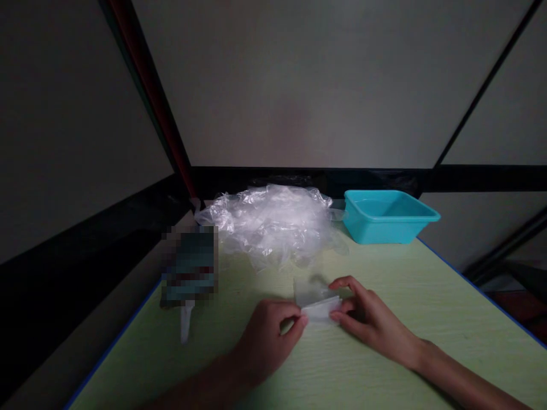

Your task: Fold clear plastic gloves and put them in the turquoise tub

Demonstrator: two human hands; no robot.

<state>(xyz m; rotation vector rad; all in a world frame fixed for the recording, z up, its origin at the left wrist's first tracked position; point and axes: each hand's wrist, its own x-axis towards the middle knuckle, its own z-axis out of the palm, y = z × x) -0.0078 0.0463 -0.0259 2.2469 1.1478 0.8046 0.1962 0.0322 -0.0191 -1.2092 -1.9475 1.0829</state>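
Observation:
A small translucent plastic bag [311, 290] lies near the middle of the table, with a whitish folded part [321, 308] along its near side. My left hand [273, 333] pinches the left end of that folded part between thumb and forefinger. At the right end, my right hand [363, 312] grips it with thumb and curled fingers, its forefinger raised toward the bag's upper right corner. Whether the whitish part is a fold of the bag or a separate piece, I cannot tell. Beyond both hands spreads a heap of clear, crinkled plastic bags [277, 219].
A turquoise plastic basin [384, 229] stands at the table's back right. On the left sits a pixelated dark object [190, 267], with a whitish strip [186, 322] just below it. The light green table [342, 376] has blue edges, and pale panels rise behind.

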